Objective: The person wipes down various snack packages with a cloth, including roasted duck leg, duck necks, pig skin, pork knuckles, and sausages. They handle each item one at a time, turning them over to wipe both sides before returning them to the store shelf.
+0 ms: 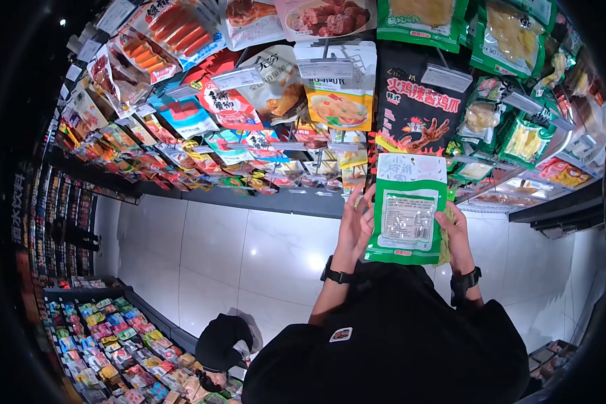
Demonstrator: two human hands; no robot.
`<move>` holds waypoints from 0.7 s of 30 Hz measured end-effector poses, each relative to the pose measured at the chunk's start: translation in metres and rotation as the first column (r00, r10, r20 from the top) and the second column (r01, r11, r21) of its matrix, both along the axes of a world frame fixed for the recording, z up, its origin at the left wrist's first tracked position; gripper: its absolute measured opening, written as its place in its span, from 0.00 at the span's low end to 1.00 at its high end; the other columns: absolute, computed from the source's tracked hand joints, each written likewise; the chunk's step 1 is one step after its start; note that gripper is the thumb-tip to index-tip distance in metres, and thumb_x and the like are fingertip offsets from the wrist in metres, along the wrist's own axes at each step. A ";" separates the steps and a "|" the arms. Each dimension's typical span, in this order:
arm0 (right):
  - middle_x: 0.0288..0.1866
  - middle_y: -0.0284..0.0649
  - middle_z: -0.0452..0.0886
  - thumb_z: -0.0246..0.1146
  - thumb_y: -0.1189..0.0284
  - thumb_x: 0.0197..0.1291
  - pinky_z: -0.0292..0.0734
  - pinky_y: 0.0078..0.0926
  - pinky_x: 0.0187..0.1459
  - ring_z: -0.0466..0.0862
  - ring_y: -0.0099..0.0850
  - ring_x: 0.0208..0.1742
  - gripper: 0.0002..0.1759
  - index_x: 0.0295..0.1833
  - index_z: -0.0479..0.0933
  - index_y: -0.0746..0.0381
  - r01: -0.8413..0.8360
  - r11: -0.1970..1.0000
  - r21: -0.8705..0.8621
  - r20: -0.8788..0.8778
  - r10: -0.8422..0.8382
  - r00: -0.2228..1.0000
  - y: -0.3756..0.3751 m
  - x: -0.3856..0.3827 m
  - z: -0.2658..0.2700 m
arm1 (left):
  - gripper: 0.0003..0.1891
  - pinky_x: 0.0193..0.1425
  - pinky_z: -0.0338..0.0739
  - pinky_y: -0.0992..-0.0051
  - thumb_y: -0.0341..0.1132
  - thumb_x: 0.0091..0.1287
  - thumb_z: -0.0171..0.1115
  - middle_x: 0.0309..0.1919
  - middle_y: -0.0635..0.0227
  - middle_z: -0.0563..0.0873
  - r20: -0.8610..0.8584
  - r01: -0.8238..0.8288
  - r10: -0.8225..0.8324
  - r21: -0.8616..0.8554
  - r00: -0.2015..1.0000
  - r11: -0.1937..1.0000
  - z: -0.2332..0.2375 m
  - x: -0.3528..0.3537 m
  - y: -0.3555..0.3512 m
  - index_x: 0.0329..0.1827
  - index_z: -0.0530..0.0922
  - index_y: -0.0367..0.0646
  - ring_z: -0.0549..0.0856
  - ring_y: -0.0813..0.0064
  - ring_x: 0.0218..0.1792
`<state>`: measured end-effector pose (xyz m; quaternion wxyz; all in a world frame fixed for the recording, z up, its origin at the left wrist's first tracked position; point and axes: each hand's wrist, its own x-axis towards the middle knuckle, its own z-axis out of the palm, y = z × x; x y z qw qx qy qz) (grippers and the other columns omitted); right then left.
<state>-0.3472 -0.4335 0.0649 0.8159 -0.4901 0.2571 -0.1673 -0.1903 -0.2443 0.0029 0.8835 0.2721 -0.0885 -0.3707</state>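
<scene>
A green and white snack packet (pixel 408 210) is upright in front of my body, its printed back label and barcode facing me. My right hand (pixel 457 232) grips its right edge, the thumb lying on the front. A second, greenish packet (pixel 444 248) shows partly behind that edge, by my right palm. At the left edge of the green and white packet is my left hand (pixel 357 225), fingers apart and pointing up; whether they touch the packet is unclear. Just above the packet hangs a black packet (pixel 417 101) with red lettering and a chicken-foot picture.
Rows of hanging snack packets (pixel 222 101) fill the rack ahead, with price tags (pixel 325 69) on its hooks. A tiled floor (pixel 209 249) lies below. At lower left, a person in black (pixel 222 343) bends beside a sloped display of packets (pixel 108 343). Another person (pixel 74 234) stands at far left.
</scene>
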 end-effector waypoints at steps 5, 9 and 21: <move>0.52 0.33 0.87 0.66 0.73 0.73 0.77 0.19 0.54 0.82 0.17 0.50 0.17 0.64 0.78 0.67 -0.105 0.994 -0.032 -0.089 0.102 0.991 0.024 0.004 -0.019 | 0.41 0.70 0.78 0.50 0.68 0.79 0.43 0.72 0.48 0.77 -0.486 0.089 -0.307 -0.421 0.818 0.903 -0.047 -0.021 -0.008 0.78 0.68 0.41 0.81 0.50 0.67; 0.49 0.32 0.86 0.65 0.73 0.74 0.76 0.18 0.52 0.82 0.16 0.49 0.15 0.61 0.79 0.67 -0.112 0.993 -0.029 -0.120 0.108 0.987 0.027 0.005 -0.021 | 0.49 0.71 0.75 0.45 0.76 0.73 0.42 0.72 0.46 0.76 -0.496 0.106 -0.350 -0.454 0.795 0.885 -0.018 -0.031 -0.010 0.80 0.66 0.41 0.80 0.45 0.67; 0.55 0.42 0.82 0.60 0.71 0.75 0.74 0.27 0.60 0.79 0.28 0.57 0.18 0.66 0.74 0.67 0.184 0.776 -0.603 -0.066 -0.279 0.958 0.004 0.009 -0.019 | 0.45 0.74 0.73 0.48 0.71 0.76 0.45 0.74 0.49 0.73 -0.308 0.199 -0.283 -0.278 0.908 0.940 -0.044 -0.043 -0.022 0.81 0.63 0.41 0.77 0.48 0.71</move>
